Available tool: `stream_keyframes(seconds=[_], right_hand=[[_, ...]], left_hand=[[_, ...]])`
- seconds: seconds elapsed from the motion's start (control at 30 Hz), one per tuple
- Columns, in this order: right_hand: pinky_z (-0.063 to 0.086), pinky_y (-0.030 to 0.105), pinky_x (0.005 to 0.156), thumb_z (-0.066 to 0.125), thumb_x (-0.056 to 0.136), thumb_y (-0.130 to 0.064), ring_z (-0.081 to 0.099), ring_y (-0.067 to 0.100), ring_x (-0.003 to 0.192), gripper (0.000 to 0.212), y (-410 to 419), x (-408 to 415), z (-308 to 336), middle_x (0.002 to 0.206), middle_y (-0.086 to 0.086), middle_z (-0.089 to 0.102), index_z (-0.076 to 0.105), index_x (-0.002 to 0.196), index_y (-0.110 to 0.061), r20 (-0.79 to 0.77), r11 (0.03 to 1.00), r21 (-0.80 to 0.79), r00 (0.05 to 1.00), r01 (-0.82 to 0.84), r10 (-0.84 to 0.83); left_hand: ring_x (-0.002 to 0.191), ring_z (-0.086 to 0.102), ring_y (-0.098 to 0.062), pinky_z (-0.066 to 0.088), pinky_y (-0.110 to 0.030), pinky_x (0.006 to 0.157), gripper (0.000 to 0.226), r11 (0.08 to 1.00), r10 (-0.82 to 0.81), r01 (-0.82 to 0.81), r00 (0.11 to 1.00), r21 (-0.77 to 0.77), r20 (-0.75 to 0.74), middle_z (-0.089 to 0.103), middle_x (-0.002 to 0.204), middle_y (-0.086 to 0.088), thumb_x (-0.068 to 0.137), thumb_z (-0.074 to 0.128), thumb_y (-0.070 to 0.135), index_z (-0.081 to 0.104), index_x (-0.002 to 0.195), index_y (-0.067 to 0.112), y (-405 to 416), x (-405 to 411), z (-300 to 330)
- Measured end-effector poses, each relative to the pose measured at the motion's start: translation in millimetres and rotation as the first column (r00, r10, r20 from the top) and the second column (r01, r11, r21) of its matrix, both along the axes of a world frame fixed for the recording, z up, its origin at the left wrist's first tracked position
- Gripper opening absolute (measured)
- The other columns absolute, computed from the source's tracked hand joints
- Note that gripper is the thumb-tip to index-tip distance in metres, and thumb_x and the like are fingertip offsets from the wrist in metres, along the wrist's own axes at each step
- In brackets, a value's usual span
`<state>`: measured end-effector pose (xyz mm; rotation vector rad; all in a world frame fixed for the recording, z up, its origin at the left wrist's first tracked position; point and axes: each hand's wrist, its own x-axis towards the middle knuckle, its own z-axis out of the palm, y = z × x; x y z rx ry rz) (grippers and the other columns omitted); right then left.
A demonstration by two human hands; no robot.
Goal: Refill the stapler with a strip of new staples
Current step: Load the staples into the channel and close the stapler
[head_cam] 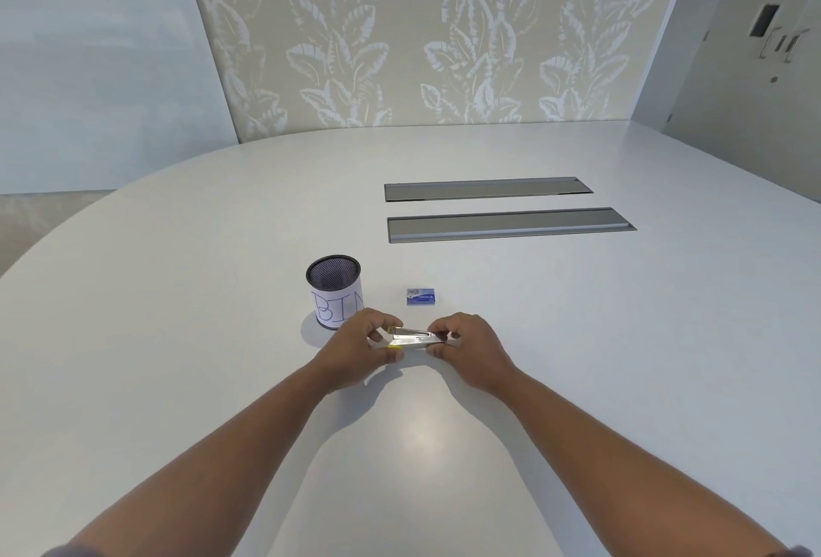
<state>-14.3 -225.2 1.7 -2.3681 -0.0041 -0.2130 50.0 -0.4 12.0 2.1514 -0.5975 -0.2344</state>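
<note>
Nearest: two bare forearms, entering from the near left and near right corners and converging toward the table's middle.

Left hand [362,345]: gripping the left end of the stapler [415,339], fingers curled over the top, thumb underneath beside the yellow end piece; closed on it, not loose.

Right hand [466,345]: pinching the stapler's right end, fingertips curled round the metal; likewise closed on it.

Stapler: being held between both hands, just above the white table [177,334] or barely touching it, which cannot be told. Long axis running left to right, level or nearly so. Metal top showing, yellow trim at the left end. Lying equally near to both hands, each taking one end. Open or shut magazine: too small to tell. No loose staple strip showing anywhere.

Next out, just beyond the hands and slightly right of centre: small blue staple box [420,296], lying flat, apparently shut, apart from both hands; right hand probably the handier one for reaching it, judging by position.

Left of the box, just beyond the left hand: black mesh cup [334,296] wrapped in a paper label lettered "BIN", standing upright.

Farther, right of centre: two long grey cable hatches [511,225], lying parallel, set flush in the table.

Judgement: opening the stapler being the step in hand, loading not yet begun.
</note>
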Motion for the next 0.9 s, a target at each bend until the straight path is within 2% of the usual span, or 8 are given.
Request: stream_keyframes(seconds=[0.17,0.33,0.5,0.7,0.9], right_hand=[[0.049,0.042,0.085,0.074,0.078,-0.033,0.058,0.013,0.091,0.013,0,-5,-3,0.089,-0.012,0.066,0.074,0.091,-0.032,-0.006,1.0,0.024,1.0,-0.001,0.001],[0.05,0.043,0.081,0.068,0.076,-0.037,0.058,0.013,0.085,0.012,2,-6,-2,0.083,-0.011,0.065,0.073,0.086,-0.032,0.001,0.999,0.041,1.0,-0.003,0.003],[0.048,0.04,0.081,0.071,0.081,-0.033,0.057,0.014,0.087,0.007,2,-6,-3,0.086,-0.009,0.064,0.072,0.088,-0.032,0.008,1.0,-0.011,1.0,-0.003,0.003],[0.046,0.037,0.078,0.069,0.081,-0.035,0.056,0.013,0.085,0.008,2,-6,-3,0.084,-0.008,0.062,0.072,0.088,-0.032,-0.003,0.999,-0.04,1.0,0.006,-0.006],[0.048,0.04,0.081,0.069,0.082,-0.035,0.057,0.016,0.087,0.012,3,-6,-1,0.087,-0.004,0.063,0.073,0.089,-0.026,-0.018,0.998,-0.059,1.0,0.004,-0.005]], left_hand=[[0.094,0.055,0.0,0.041,-0.01,0.077,0.044,1.0,0.006,-0.005,1.0,0.007,-0.016,0.06,0.113,0.009,0.078,0.083,0.024,0.067,0.117,0.033,2,-2,-9],[0.09,0.053,-0.001,0.043,-0.008,0.07,0.043,1.0,0.017,-0.016,1.0,0.011,-0.02,0.059,0.112,0.003,0.078,0.083,0.022,0.068,0.118,0.03,2,-2,-11],[0.09,0.053,-0.005,0.044,-0.017,0.074,0.043,0.999,0.032,-0.032,0.999,0.013,-0.038,0.058,0.113,0.001,0.077,0.084,0.021,0.069,0.117,0.028,2,-2,-13],[0.088,0.051,-0.002,0.04,-0.014,0.077,0.047,0.999,0.043,-0.043,0.999,0.028,-0.028,0.058,0.111,-0.001,0.076,0.084,0.017,0.068,0.119,0.024,-2,-2,-13],[0.091,0.051,0.0,0.038,-0.01,0.077,0.05,0.998,0.038,-0.036,0.999,0.059,-0.023,0.058,0.114,-0.001,0.077,0.084,0.018,0.067,0.124,0.021,-1,-2,-14]])
